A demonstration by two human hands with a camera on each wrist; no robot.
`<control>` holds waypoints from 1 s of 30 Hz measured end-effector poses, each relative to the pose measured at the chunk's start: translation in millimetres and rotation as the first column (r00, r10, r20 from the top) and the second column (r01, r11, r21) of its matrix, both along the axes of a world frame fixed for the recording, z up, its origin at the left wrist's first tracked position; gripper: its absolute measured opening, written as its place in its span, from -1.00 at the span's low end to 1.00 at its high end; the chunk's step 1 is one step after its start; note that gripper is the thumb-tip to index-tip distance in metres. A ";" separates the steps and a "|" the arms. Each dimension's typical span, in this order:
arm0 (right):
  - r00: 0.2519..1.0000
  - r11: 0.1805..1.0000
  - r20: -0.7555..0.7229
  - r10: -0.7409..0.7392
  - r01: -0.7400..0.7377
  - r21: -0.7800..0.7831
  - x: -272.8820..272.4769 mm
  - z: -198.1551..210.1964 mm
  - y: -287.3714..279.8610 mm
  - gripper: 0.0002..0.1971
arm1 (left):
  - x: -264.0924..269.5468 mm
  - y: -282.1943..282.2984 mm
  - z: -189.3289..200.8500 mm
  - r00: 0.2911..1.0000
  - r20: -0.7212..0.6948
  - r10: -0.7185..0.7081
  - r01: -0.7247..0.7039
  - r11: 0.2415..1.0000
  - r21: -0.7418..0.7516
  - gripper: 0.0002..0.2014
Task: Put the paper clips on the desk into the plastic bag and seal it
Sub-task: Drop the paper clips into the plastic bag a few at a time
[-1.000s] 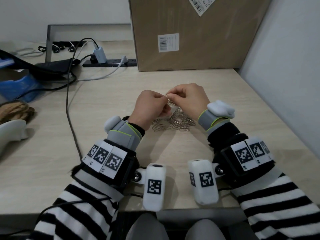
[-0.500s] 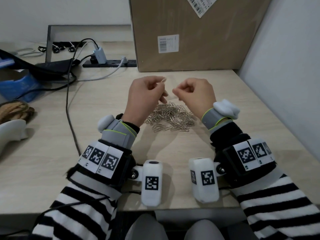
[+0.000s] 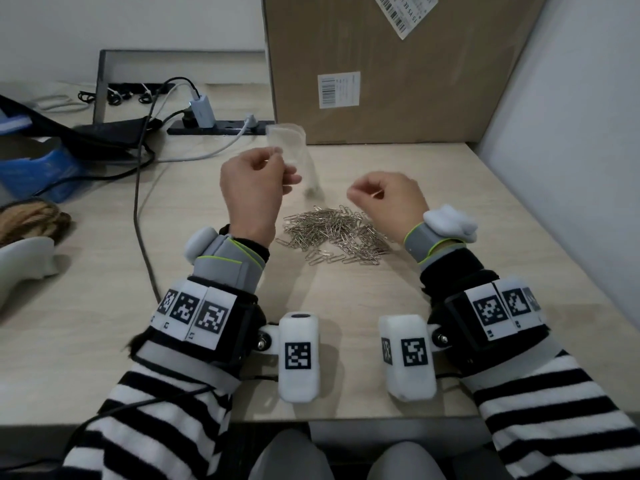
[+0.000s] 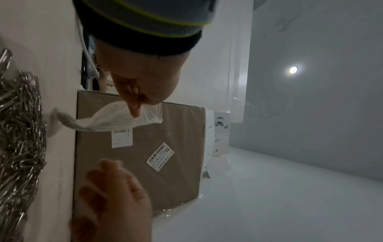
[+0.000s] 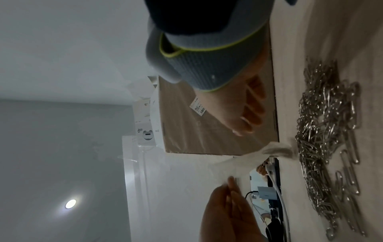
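Observation:
A small clear plastic bag (image 3: 289, 143) hangs limp above the wooden desk (image 3: 450, 188), its lower end trailing towards the desk. My left hand (image 3: 277, 157) pinches its top edge between thumb and fingers, as the left wrist view shows for the hand (image 4: 138, 104) and the bag (image 4: 111, 119). A heap of silver paper clips (image 3: 336, 233) lies on the desk between my wrists. My right hand (image 3: 356, 195) hovers over the right side of the heap with fingers curled and nothing in them (image 5: 246, 124). The bag looks empty.
A large cardboard box (image 3: 398, 71) stands behind the clips against the wall. A power strip (image 3: 221, 128) with a charger sits to its left. A dark cable (image 3: 142, 220) runs down the desk left of my left arm. A white partition (image 3: 571, 168) closes the right side.
Both hands rose from the clip heap and drew apart. The right hand let go of the bag and moved right. The left hand lifted the bag higher.

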State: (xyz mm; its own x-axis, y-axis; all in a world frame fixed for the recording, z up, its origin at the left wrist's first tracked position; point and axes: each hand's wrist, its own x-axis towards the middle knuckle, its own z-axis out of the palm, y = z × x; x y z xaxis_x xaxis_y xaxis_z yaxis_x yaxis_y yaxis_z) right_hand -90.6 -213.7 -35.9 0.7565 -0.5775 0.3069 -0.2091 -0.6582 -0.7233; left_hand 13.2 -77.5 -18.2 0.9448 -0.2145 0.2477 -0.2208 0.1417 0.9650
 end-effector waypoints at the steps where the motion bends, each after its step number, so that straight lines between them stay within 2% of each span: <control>1: 0.991 0.999 -0.133 0.018 -0.022 -0.030 -0.3 -2.8 -0.4 -0.81 | 1.5 2.3 1.7 0.999 0.021 0.046 -0.046 0.999 -0.029 -0.83; 3: 0.939 0.994 -0.338 0.057 -0.085 -0.069 -1.3 -6.7 -0.2 -0.57 | 2.7 5.2 5.1 0.988 0.094 0.122 -0.116 0.991 -0.064 -0.85; 6: 0.891 0.977 -0.440 0.116 -0.183 -0.113 -1.6 -6.6 3.0 -0.37 | 2.8 6.1 6.9 0.962 0.212 0.172 -0.167 0.985 -0.041 -0.85; 9: 0.869 0.963 -0.468 0.158 -0.240 -0.121 -0.7 -9.0 3.9 -0.37 | 6.3 4.5 1.5 0.955 0.268 0.128 -0.152 0.986 0.071 -0.84; 11: 0.864 0.950 -0.474 0.170 -0.272 -0.155 0.2 -10.5 3.7 -0.46 | 8.2 2.3 -4.2 0.959 0.278 0.053 -0.109 0.976 0.190 -0.79; 16: 0.884 0.938 -0.414 0.217 -0.306 -0.162 0.6 -8.5 4.9 -0.73 | 8.6 -4.1 -13.8 0.971 0.226 -0.080 -0.012 0.924 0.383 -0.77; 21: 0.922 0.949 -0.332 0.201 -0.267 -0.169 0.3 -9.1 4.2 -0.82 | 7.3 -7.1 -19.7 0.968 0.199 -0.152 0.032 0.862 0.506 -0.79; 25: 0.954 0.966 -0.263 0.141 -0.191 -0.174 -1.3 -5.4 1.1 -0.77 | 3.4 -8.3 -18.8 0.965 0.202 -0.166 0.034 0.846 0.532 -0.78; 27: 0.979 0.987 -0.172 0.106 -0.125 -0.101 -1.1 -5.9 -0.1 -0.78 | 0.0 -8.2 -18.0 0.963 0.198 -0.182 0.049 0.843 0.536 -0.75; 30: 1.000 0.991 0.020 0.009 -0.012 0.133 2.1 -9.8 -2.5 -0.81 | -3.1 -8.9 -18.9 0.963 0.167 -0.212 0.087 0.830 0.551 -0.70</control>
State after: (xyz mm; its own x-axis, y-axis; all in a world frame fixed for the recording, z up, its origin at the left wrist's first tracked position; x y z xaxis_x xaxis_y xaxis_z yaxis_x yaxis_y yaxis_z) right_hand -88.5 -216.2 -45.7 0.7575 -0.6064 0.2420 -0.1880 -0.5576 -0.8086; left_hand 10.0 -86.4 -37.1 0.8279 -0.5059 0.2421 -0.4467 -0.3338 0.8301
